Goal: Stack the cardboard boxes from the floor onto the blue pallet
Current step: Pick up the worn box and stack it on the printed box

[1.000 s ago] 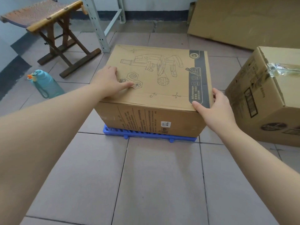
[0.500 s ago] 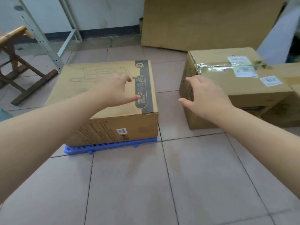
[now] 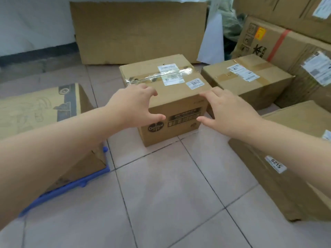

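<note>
A taped cardboard box (image 3: 172,97) with white labels stands on the tiled floor straight ahead. My left hand (image 3: 132,106) hovers open in front of its near left corner, fingers spread, and I cannot tell if it touches. My right hand (image 3: 227,110) is open at the box's near right edge, holding nothing. At the left, a printed cardboard box (image 3: 41,106) rests on the blue pallet (image 3: 71,187), partly hidden behind my left forearm.
More cardboard boxes crowd the right: a flat one (image 3: 250,81) behind, a large one (image 3: 290,158) near my right arm, and taller ones (image 3: 286,42) further back. A big cardboard sheet (image 3: 139,31) leans on the back wall. Tiled floor lies in front.
The view swung right from the box on the pallet. Both hands left that box and moved to the taped box, now spread open on either side of its near end.
</note>
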